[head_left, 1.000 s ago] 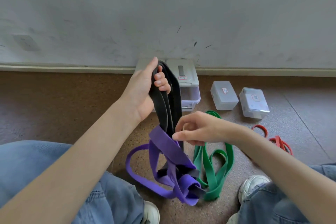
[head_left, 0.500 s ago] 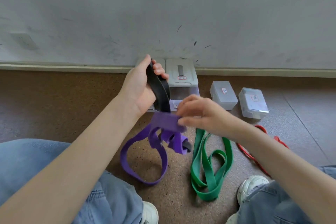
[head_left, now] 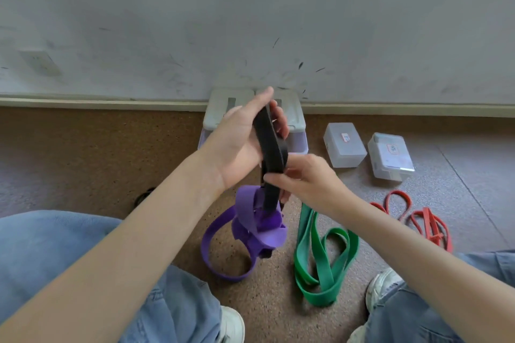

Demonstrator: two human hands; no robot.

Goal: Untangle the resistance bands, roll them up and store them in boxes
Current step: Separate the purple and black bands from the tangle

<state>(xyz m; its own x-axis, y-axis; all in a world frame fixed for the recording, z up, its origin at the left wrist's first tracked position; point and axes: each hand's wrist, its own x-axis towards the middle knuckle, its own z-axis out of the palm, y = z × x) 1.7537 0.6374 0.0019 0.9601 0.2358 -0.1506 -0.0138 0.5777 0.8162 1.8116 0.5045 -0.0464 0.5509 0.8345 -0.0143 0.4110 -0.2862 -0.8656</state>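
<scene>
Left hand (head_left: 239, 145) raised, fingers curled round the upper loop of the wide black rubber resistance band (head_left: 269, 147), thumb extended along its edge. Right hand (head_left: 303, 179) just below it, fingertips pinching the same black strap where it drops into the knot.

The black band hangs between the hands; its lower part disappears into a bunched tangle of the broad purple rubber resistance band (head_left: 250, 227), which dangles just under the hands — one purple loop trails down to the brown speckled floor (head_left: 111, 153).

Relative to the purple tangle: flat green rubber band (head_left: 320, 256) lies loose on the floor just to its right, in several folds; thin red rubber band (head_left: 418, 220) further right, also loose. Beyond the hands, against the wall, two grey-lidded plastic storage boxes (head_left: 292, 117); right of these, two small clear lidded boxes (head_left: 344, 145).

Progress, judged: early. Black and purple not yet separated; nothing rolled; boxes all appear closed — no band visibly stored.
</scene>
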